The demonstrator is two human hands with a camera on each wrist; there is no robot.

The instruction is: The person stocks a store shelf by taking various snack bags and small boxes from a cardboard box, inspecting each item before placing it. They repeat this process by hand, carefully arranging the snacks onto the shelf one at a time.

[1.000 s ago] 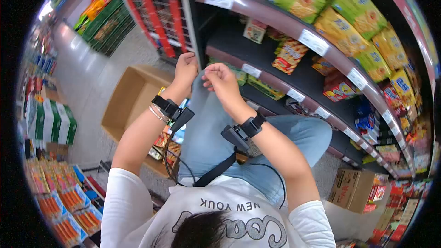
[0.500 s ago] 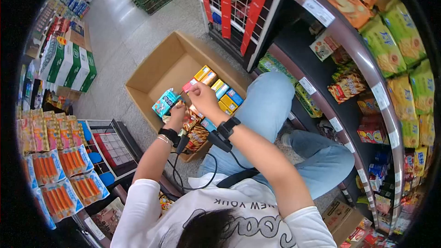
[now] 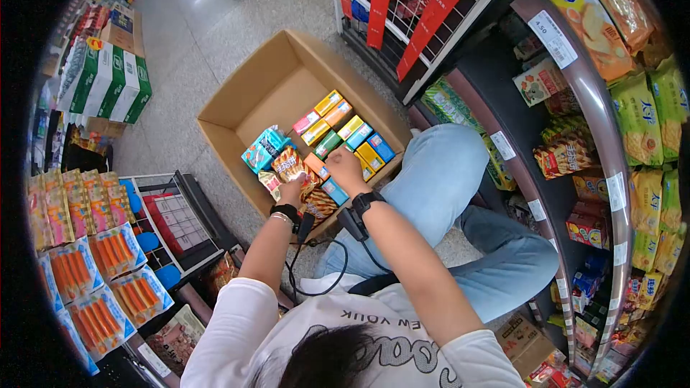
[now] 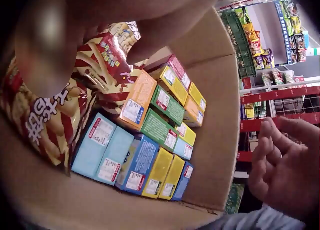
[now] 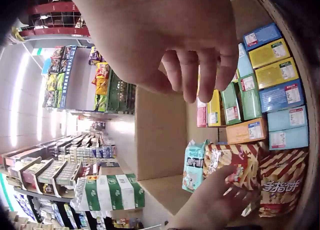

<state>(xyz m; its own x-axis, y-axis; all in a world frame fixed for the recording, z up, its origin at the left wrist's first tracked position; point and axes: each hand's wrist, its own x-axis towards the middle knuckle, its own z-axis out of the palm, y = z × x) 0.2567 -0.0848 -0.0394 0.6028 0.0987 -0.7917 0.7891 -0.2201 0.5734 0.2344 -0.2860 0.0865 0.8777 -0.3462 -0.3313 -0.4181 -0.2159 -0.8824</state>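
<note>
A cardboard box (image 3: pixel 251 90) stands on the floor in front of me, with rows of small coloured cartons (image 3: pixel 329 144) along its right part. At its near left lie a turquoise snack bag (image 3: pixel 260 152) and red-and-cream striped biscuit bags (image 5: pixel 282 182). My left hand (image 3: pixel 291 192) reaches inside and grips one striped biscuit bag (image 4: pixel 107 64), thumb and fingers on either side of it. Over the cartons, my right hand (image 3: pixel 346 174) has loosely bent fingers and holds nothing. In the left wrist view an orange carton (image 4: pixel 137 99) stands right beside the gripped bag.
Shelves of snack packs (image 3: pixel 632 122) rise on the right, close to my bent knee (image 3: pixel 449 162). A wire rack with red strips (image 3: pixel 424 14) stands beyond the box. To the left are a low display of sausage packs (image 3: pixel 97 266) and green-and-white cartons (image 3: pixel 108 82).
The head view has swung from the shelf down to the box. Both hands have gone from beside the shelf into the box; the right hand has lowered towards the near cartons.
</note>
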